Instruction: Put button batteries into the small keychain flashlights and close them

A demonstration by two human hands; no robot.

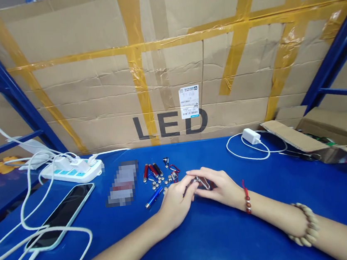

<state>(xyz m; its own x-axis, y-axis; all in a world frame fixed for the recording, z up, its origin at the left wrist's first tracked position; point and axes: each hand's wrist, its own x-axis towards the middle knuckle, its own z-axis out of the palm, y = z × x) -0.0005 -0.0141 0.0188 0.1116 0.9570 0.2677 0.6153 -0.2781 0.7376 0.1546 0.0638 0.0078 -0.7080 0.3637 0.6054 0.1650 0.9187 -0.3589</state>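
Observation:
My left hand (178,200) and my right hand (219,183) meet over the blue table. The fingers of my right hand are closed around a small silver wire clip (203,182), carabiner-like in shape. The fingertips of my left hand pinch the small metal end beside it; the rest of that piece is hidden. Just left of my hands lie several loose button cells (159,181), a blue metal tube like a small penlight (154,198) and a red carabiner clip (174,168). Behind them lie similar red tubes (146,173) and a dark tube (158,169).
At left are a phone (66,215), looping white cables (30,196), a blurred-out flat item (123,183) and a power strip (72,173). A charger (251,136) and an open cardboard box (325,138) stand at right. A large taped carton (167,76) closes off the back.

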